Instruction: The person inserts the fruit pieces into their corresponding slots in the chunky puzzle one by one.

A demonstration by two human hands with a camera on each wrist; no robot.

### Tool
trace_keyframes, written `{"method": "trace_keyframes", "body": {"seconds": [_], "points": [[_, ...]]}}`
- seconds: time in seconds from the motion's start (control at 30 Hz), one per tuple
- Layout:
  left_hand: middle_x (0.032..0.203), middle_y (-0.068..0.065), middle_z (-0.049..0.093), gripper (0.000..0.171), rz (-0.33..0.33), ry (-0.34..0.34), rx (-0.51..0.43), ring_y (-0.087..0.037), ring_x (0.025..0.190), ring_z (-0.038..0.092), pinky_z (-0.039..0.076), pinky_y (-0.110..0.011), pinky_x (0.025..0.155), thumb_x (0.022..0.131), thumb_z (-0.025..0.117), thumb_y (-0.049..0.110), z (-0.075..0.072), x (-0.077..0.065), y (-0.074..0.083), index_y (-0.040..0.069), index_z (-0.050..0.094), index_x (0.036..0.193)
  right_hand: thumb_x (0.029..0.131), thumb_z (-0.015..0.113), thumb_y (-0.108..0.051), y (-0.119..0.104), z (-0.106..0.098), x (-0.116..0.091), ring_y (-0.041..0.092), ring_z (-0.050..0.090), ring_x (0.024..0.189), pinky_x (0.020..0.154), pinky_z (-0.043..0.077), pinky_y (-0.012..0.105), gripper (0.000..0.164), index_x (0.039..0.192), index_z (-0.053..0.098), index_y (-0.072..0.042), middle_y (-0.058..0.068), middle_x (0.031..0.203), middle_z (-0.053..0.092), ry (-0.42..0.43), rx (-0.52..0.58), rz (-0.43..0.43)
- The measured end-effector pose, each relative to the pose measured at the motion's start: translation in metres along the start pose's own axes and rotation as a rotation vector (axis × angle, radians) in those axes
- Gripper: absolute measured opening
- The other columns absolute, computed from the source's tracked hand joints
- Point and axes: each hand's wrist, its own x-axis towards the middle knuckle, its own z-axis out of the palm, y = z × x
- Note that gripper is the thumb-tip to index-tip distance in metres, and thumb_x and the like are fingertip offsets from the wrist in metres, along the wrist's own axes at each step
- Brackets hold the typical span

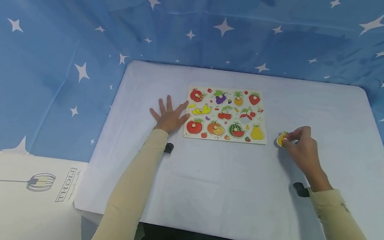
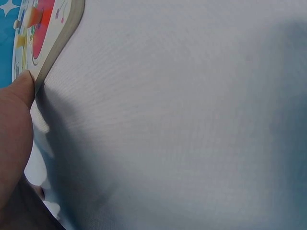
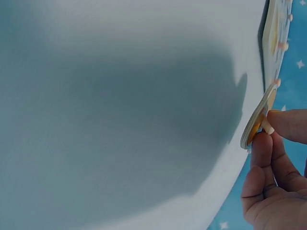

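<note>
The fruit peg puzzle board (image 1: 226, 117) lies on the white-covered table, with knobbed fruit pieces seated in it. My left hand (image 1: 171, 118) is spread flat at its left side, with the thumb and index finger touching the board's edge. In the left wrist view the thumb (image 2: 24, 88) meets the board's corner. To the right of the board, my right hand (image 1: 302, 148) holds a yellow fruit-shaped puzzle piece (image 1: 281, 139) above the tabletop. The right wrist view has the thumb and fingers pinching the small peg of the piece (image 3: 258, 122), which is tilted on edge.
A white cloth covers the table (image 1: 220, 189). Behind and to the left hangs a blue curtain (image 1: 185, 19) with white stars. A pale printed box (image 1: 5, 203) stands at the lower left. Black wrist cameras are strapped at both cuffs.
</note>
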Motion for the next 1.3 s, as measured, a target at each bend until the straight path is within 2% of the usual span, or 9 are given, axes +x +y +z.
{"method": "trace_keyframes", "body": {"seconds": [0.17, 0.3, 0.5, 0.7, 0.83, 0.93, 1.07, 1.3], "points": [[0.176, -0.018, -0.023, 0.070, -0.005, 0.002, 0.011, -0.047, 0.156, -0.028, -0.014, -0.080, 0.115, 0.110, 0.047, 0.057, 0.000, -0.001, 0.001, 0.041, 0.019, 0.172, 0.101, 0.068, -0.002, -0.016, 0.010, 0.007, 0.039, 0.059, 0.099, 0.072, 0.046, 0.033, 0.033, 0.122, 0.043, 0.004, 0.028, 0.116, 0.067, -0.033, 0.004, 0.006], [0.176, -0.018, -0.023, 0.071, -0.005, 0.003, 0.015, -0.047, 0.157, -0.027, -0.014, -0.080, 0.115, 0.110, 0.047, 0.057, 0.000, -0.001, 0.002, 0.041, 0.019, 0.172, 0.101, 0.069, -0.002, -0.025, 0.016, 0.010, 0.039, 0.057, 0.099, 0.072, 0.046, 0.036, 0.030, 0.118, 0.044, 0.002, 0.027, 0.115, 0.066, -0.049, 0.005, -0.008], [0.176, -0.018, -0.023, 0.071, -0.004, -0.001, 0.022, -0.047, 0.157, -0.028, -0.013, -0.080, 0.115, 0.109, 0.047, 0.058, 0.000, 0.001, 0.001, 0.042, 0.018, 0.172, 0.100, 0.069, 0.001, -0.035, 0.023, 0.015, 0.036, 0.058, 0.095, 0.070, 0.044, 0.032, 0.026, 0.113, 0.046, 0.001, 0.026, 0.112, 0.067, -0.052, 0.018, -0.074], [0.176, -0.016, -0.024, 0.071, -0.017, -0.005, 0.017, -0.047, 0.157, -0.028, -0.014, -0.080, 0.114, 0.109, 0.048, 0.058, 0.002, 0.006, 0.000, 0.043, 0.019, 0.172, 0.098, 0.071, 0.004, -0.043, 0.033, 0.021, 0.031, 0.056, 0.086, 0.064, 0.038, 0.024, 0.026, 0.105, 0.047, 0.000, 0.025, 0.108, 0.070, -0.050, 0.036, -0.179], [0.176, -0.016, -0.024, 0.071, -0.022, -0.003, 0.008, -0.046, 0.157, -0.029, -0.015, -0.080, 0.114, 0.109, 0.049, 0.058, 0.004, 0.007, -0.001, 0.044, 0.019, 0.172, 0.096, 0.072, 0.008, -0.045, 0.041, 0.024, 0.032, 0.058, 0.086, 0.066, 0.037, 0.023, 0.027, 0.098, 0.046, -0.002, 0.025, 0.104, 0.070, -0.051, 0.049, -0.237], [0.176, -0.016, -0.023, 0.072, -0.023, -0.001, 0.008, -0.046, 0.157, -0.028, -0.015, -0.080, 0.114, 0.108, 0.050, 0.058, 0.004, 0.007, -0.001, 0.043, 0.020, 0.172, 0.094, 0.073, 0.010, -0.046, 0.045, 0.026, 0.034, 0.061, 0.088, 0.068, 0.038, 0.022, 0.029, 0.094, 0.046, -0.003, 0.025, 0.102, 0.070, -0.057, 0.049, -0.265], [0.176, -0.016, -0.023, 0.072, -0.024, -0.001, 0.010, -0.046, 0.157, -0.028, -0.015, -0.080, 0.115, 0.108, 0.050, 0.058, 0.005, 0.008, 0.000, 0.043, 0.020, 0.172, 0.093, 0.073, 0.010, -0.046, 0.049, 0.028, 0.033, 0.060, 0.083, 0.063, 0.040, 0.021, 0.031, 0.087, 0.046, -0.004, 0.026, 0.099, 0.070, -0.063, 0.019, -0.289], [0.176, -0.017, -0.022, 0.071, -0.019, 0.001, 0.015, -0.047, 0.157, -0.027, -0.014, -0.080, 0.115, 0.109, 0.049, 0.058, 0.003, 0.006, -0.001, 0.043, 0.020, 0.172, 0.091, 0.072, 0.013, -0.044, 0.054, 0.032, 0.033, 0.060, 0.081, 0.063, 0.041, 0.025, 0.032, 0.083, 0.046, -0.004, 0.025, 0.095, 0.070, -0.063, -0.011, -0.336]]}}
